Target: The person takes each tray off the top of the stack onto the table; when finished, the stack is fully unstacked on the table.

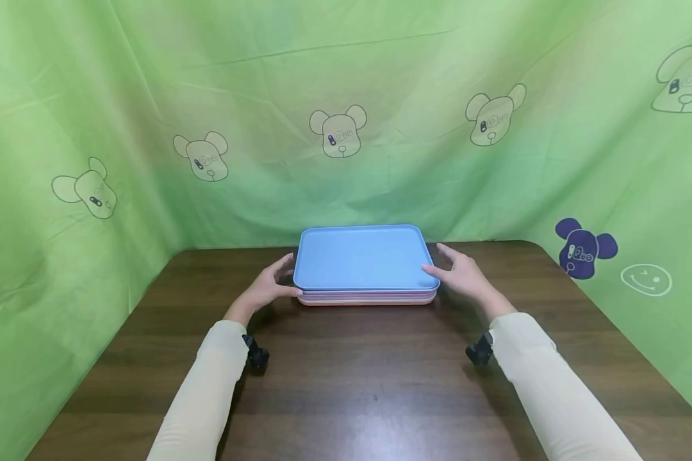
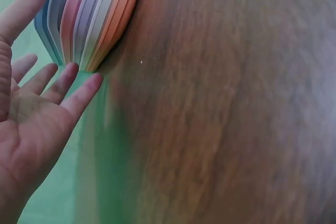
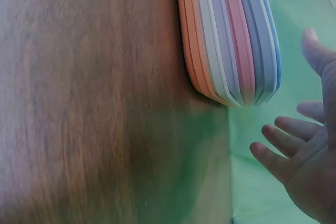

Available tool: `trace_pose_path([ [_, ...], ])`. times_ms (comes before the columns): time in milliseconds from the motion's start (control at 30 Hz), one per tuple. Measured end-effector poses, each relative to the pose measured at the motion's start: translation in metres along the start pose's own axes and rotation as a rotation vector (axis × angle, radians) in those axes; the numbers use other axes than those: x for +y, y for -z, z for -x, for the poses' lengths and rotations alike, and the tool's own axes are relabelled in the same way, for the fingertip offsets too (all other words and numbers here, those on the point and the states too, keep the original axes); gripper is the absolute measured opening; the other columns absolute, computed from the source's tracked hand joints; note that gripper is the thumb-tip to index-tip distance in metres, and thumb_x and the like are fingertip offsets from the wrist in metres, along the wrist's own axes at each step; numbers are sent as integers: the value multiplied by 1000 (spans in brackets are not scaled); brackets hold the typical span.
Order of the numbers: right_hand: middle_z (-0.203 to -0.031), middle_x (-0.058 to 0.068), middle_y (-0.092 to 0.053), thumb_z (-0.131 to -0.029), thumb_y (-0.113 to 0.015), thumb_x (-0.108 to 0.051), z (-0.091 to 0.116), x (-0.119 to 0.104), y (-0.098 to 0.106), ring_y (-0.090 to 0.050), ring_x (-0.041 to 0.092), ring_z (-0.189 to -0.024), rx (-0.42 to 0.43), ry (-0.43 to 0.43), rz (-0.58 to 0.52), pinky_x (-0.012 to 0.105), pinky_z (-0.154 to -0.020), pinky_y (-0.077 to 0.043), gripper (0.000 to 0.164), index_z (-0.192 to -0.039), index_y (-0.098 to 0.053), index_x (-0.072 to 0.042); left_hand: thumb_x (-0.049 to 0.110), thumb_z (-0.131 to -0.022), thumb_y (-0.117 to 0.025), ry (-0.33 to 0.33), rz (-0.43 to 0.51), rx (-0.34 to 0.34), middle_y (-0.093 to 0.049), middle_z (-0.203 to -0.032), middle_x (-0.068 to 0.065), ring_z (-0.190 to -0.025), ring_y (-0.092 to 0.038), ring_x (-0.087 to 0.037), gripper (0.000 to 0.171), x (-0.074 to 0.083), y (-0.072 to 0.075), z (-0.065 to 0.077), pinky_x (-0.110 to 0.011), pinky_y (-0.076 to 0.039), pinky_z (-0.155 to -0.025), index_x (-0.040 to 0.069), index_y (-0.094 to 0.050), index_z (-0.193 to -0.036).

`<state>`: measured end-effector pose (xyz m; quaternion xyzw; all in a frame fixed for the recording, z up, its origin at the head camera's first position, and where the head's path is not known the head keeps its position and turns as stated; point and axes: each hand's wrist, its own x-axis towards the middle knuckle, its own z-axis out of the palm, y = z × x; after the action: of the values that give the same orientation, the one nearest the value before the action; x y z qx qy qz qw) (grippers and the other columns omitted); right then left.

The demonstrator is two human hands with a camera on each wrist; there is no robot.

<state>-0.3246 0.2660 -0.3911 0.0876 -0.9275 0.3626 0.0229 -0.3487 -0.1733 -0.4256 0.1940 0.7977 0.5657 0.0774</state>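
Note:
A stack of several rectangular trays lies at the far middle of the table, with a light blue tray (image 1: 360, 259) on top. In the right wrist view the edges of the lower trays (image 3: 239, 40) show grey-blue, pink, lilac, pale grey and orange at the bottom. My left hand (image 1: 267, 285) is at the stack's left side, thumb right at the front left corner and fingers spread along that side. On the opposite side my right hand (image 1: 461, 275) has its thumb over the top tray's right rim, with its fingers extended away from the trays.
The brown wooden table (image 1: 357, 384) runs up to a green curtain (image 1: 277, 186) printed with bear-like heads, which also hangs along both sides. A black wrist device (image 1: 255, 352) sits on the left wrist and a similar device (image 1: 480, 349) on the right.

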Motion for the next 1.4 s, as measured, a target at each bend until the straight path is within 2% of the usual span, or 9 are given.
trace_pose_path([
  [133,-148,28,-35,-94,-62,-43,-3,-1,-4,-35,42,-135,13,-28,-87,52,-108,-30,84,-150,-24,7,0,-81,-76,-10,84,-20,-21,-157,-19,-139,-29,-37,94,-4,1,-2,-51,-30,-109,2,-18,-154],
  [233,-145,30,-38,-94,-64,-37,-6,-1,-6,-37,43,-133,13,-46,-149,51,-108,-32,81,-150,-24,7,-1,-82,-76,9,130,-41,-21,-158,-16,-140,-27,-35,94,-5,2,-2,-50,-30,-109,5,-18,-155],
  [467,-137,32,-46,-93,-67,-29,-13,4,-11,-43,43,-128,15,-73,-223,49,-105,-36,77,-147,-28,10,-2,-83,-74,49,174,-51,-20,-158,-14,-142,-24,-34,92,-8,2,-3,-49,-26,-111,8,-20,-155],
  [1000,-126,35,-53,-93,-66,-17,-14,12,-19,-52,42,-119,14,-97,-246,46,-100,-42,64,-140,-38,15,-6,-82,-73,86,210,-27,-22,-158,-11,-142,-26,-32,90,-12,-3,-5,-47,-29,-111,11,-23,-155],
  [1400,-129,32,-53,-93,-64,-12,-14,15,-20,-51,41,-120,47,-91,-228,47,-101,-41,56,-140,-43,10,-3,-83,-74,82,189,-35,-22,-158,-13,-142,-26,-33,90,-11,-2,-5,-47,-29,-111,10,-21,-155],
])
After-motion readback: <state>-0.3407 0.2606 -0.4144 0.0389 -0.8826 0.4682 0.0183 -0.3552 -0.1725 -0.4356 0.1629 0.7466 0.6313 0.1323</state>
